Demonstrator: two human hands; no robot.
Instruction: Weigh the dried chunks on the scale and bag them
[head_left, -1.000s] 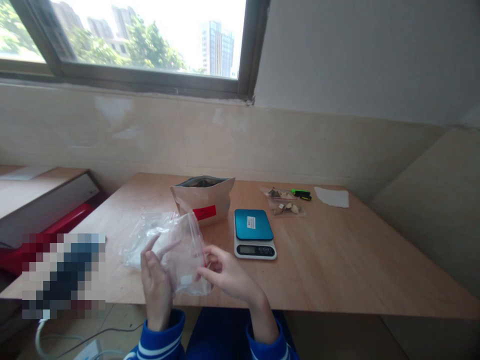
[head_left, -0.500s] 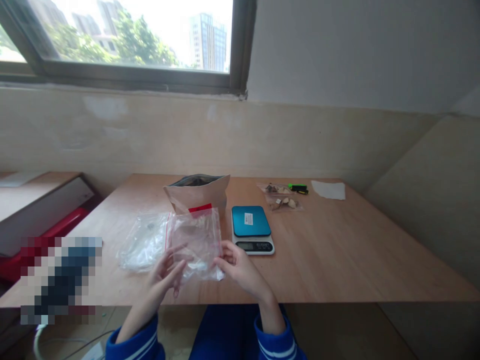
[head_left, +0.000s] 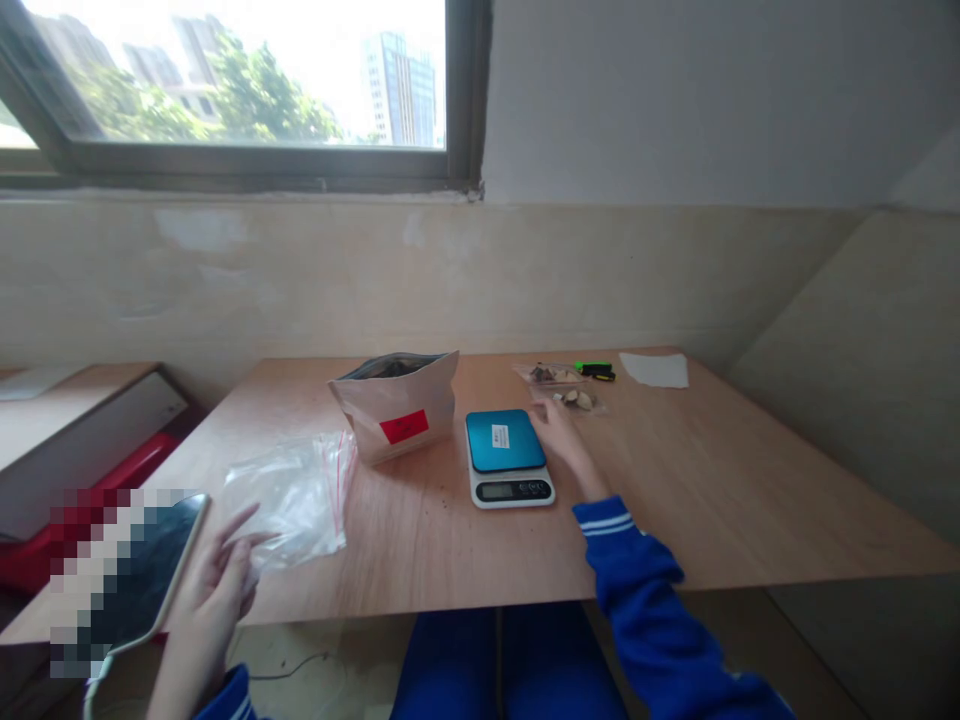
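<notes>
My left hand (head_left: pixel 217 575) is at the table's front left, fingers stretched and apart, by the front left corner of the clear plastic zip bags (head_left: pixel 296 495). Whether its fingertips touch the plastic is hard to tell. My right hand (head_left: pixel 559 430) is at the back right corner of the kitchen scale (head_left: pixel 511 490), its fingers extended and seemingly holding nothing. Nothing rests on the scale's blue plate except a white label. Just behind that hand lies a small zip bag of pale dried slices (head_left: pixel 579 399). An upright kraft pouch (head_left: pixel 405 405) with a red label stands with its mouth open left of the scale.
A second small bag of dried pieces (head_left: pixel 551 374) lies at the back, beside a green and black cutter (head_left: pixel 596 370) and white paper (head_left: pixel 656 370). A phone (head_left: pixel 161 570) with a white cable is at the front left corner. Tiny crumbs lie left of the scale.
The clear bag between my hands is down with the others on the left. My left hand has moved left towards the phone; my right hand has moved right and back to the scale's far corner.
</notes>
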